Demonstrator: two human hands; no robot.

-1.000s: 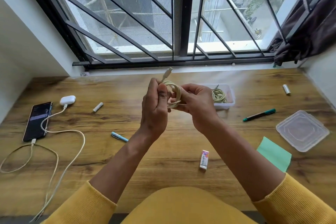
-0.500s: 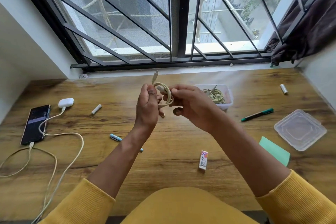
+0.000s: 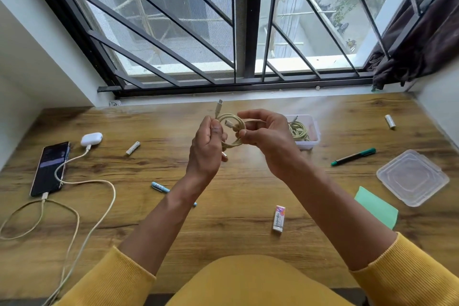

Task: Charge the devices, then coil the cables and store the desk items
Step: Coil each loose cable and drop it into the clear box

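Note:
A cream cable coil (image 3: 232,129) hangs in the air above the middle of the wooden desk (image 3: 238,186), one white plug sticking up from it. My left hand (image 3: 207,146) grips the coil's left side. My right hand (image 3: 267,136) pinches its right side between thumb and fingers. Behind my right hand stands a clear box (image 3: 306,131) holding another coiled cable (image 3: 298,130). At the left lie a dark phone (image 3: 49,167) and a white earbud case (image 3: 91,139), each with a white cable (image 3: 82,181) plugged in.
A clear lid (image 3: 412,176) and a green sticky pad (image 3: 376,206) lie at the right, with a green marker (image 3: 352,156) and a battery (image 3: 390,122). Another battery (image 3: 133,148), a blue pen (image 3: 159,186) and an eraser (image 3: 279,218) lie nearer. A barred window runs along the far edge.
Both hands stayed on the coil and shifted slightly. My right fingers opened out from a tighter wrap to a pinch, and a second plug now shows inside the loop.

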